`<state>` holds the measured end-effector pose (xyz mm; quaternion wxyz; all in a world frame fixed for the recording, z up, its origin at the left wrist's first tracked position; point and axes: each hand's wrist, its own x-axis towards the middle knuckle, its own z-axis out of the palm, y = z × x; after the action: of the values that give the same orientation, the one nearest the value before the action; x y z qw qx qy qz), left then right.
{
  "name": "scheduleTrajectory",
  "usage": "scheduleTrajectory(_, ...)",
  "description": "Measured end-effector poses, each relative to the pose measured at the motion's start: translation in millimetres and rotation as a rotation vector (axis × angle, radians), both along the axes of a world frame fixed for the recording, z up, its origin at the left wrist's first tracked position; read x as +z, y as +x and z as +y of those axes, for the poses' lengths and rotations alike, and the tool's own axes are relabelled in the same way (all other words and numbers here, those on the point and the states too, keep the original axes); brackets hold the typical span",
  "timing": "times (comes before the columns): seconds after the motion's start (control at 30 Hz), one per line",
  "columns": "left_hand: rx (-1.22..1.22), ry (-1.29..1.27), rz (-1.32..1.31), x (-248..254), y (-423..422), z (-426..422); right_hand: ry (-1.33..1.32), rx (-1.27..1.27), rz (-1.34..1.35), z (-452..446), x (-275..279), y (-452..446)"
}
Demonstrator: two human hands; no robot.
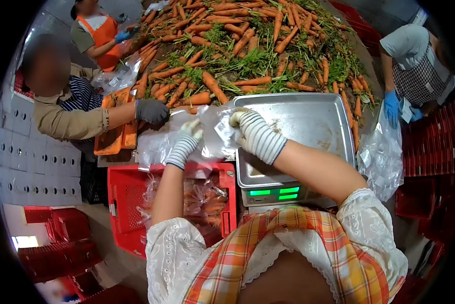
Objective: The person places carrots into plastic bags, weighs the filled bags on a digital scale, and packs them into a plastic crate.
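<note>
Both of my hands wear striped white gloves and meet over clear plastic bags at the left edge of the scale. The fingers of my left hand (pixel 187 142) are closed at a clear plastic bag (pixel 212 134). My right hand (pixel 255 133) grips the same bag from the right, its fingers bent round the upper edge. A metal scale tray (pixel 303 116) holds only small bits of dirt, and green digits glow on the scale (pixel 273 193) below it. Under my left forearm, a red crate (pixel 229 202) contains bagged carrots (pixel 207 202).
A large heap of carrots (pixel 237 40) with green tops lies beyond the scale. At left, a co-worker's grey-gloved hand (pixel 152 111) is near an orange crate (pixel 117 121). Another person stands behind; one at right has blue gloves (pixel 392 107) beside plastic bags (pixel 382 162).
</note>
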<state>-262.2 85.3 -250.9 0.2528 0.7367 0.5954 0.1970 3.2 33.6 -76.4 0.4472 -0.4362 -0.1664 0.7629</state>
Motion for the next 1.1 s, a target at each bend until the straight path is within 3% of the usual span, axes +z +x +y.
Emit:
scheduleTrajectory(0.03, 0.047, -0.143, 0.248, 4.8, 7.4, -11.0, 0.032, 0.008, -0.039, -2.6, 12.2, 6.6)
scheduleTrajectory(0.07, 0.087, -0.148, 0.381, 13.5, 14.6, -22.0, 0.490, 0.038, -0.197, -5.1, 14.7, 19.9)
scheduleTrajectory(0.13, 0.146, -0.150, 0.521, 27.3, 25.3, -24.2, 0.775, 0.109, -0.222, -14.8, 47.3, 54.3)
scheduleTrajectory(0.17, 0.164, -0.160, 0.526, 29.5, 28.3, -26.5, 0.591, 0.147, -0.088, -26.2, 81.0, 72.1)
scheduleTrajectory(0.2, 0.099, -0.102, 0.458, 35.1, 23.6, -25.8, 0.606, 0.150, -0.155, -34.2, 93.2, 88.2)
scheduleTrajectory(0.27, -0.047, -0.455, 0.087, 41.5, 7.0, -1.9, 0.634, 0.069, -0.136, -45.6, 106.0, 112.0)
scheduleTrajectory(0.33, -0.090, -0.537, -0.388, 123.8, 46.6, -21.5, 0.533, 0.091, -0.070, -47.0, 98.8, 142.1)
scheduleTrajectory(0.4, -0.284, -0.533, -0.675, 186.7, 92.1, -47.2, 0.440, 0.040, -0.029, -51.8, 93.2, 161.2)
scheduleTrajectory(0.5, -0.668, -0.546, -1.333, 219.9, 157.9, -78.0, 0.512, 0.096, -0.137, -49.2, 75.4, 189.3)
scheduleTrajectory(0.53, -0.640, -0.646, -1.193, 211.4, 155.0, -71.8, 0.526, 0.130, -0.131, -49.1, 73.8, 194.4)
scheduleTrajectory(0.57, -0.367, -0.937, -1.378, 212.1, 170.0, -84.0, 0.522, 0.121, -0.130, -47.3, 71.3, 200.9)
scheduleTrajectory(0.6, -0.264, -0.956, -1.155, 208.1, 178.1, -80.3, 0.555, 0.203, -0.203, -43.8, 68.7, 210.2)
scheduleTrajectory(0.63, -0.182, -0.949, -1.164, 201.6, 191.0, -83.3, 0.585, 0.288, -0.277, -41.6, 64.9, 220.9)
scheduleTrajectory(0.7, -0.101, -0.944, -1.171, 193.6, 207.8, -89.3, 0.705, 0.169, -0.807, -37.2, 50.5, 243.1)
scheduleTrajectory(0.77, -0.064, -0.857, -1.082, 193.2, 212.2, -91.8, 0.947, -0.387, -1.234, -30.5, 27.9, 257.3)
scheduleTrajectory(0.8, -0.033, -0.821, -1.138, 195.9, 216.9, -94.6, 0.764, -0.522, -0.863, -48.6, 55.6, 241.3)
scheduleTrajectory(0.87, -0.037, -0.720, -1.086, 201.8, 232.3, -102.4, 0.648, -0.213, -0.658, -77.2, 70.0, 248.6)
scheduleTrajectory(0.9, -0.048, -0.623, -1.030, 205.4, 241.9, -108.5, 0.700, 0.209, -1.064, -80.6, 56.8, 244.4)
scheduleTrajectory(0.93, -0.102, -0.540, -0.938, 210.5, 255.5, -119.2, 0.829, 0.317, -1.011, -92.1, 70.7, 218.4)
scheduleTrajectory(0.97, -0.289, -0.445, -0.725, 198.6, 262.7, -123.3, 0.674, 0.375, -0.810, -99.9, 65.1, 197.9)
scheduleTrajectory(1.0, -0.293, -0.413, -0.733, 196.7, 270.3, -128.2, 0.472, 0.523, -0.868, -99.9, 49.4, 185.8)
scheduleTrajectory(1.1, -0.207, -0.414, -0.566, 195.0, 261.9, -118.1, 0.366, 0.181, -0.343, -95.1, 39.7, 188.8)
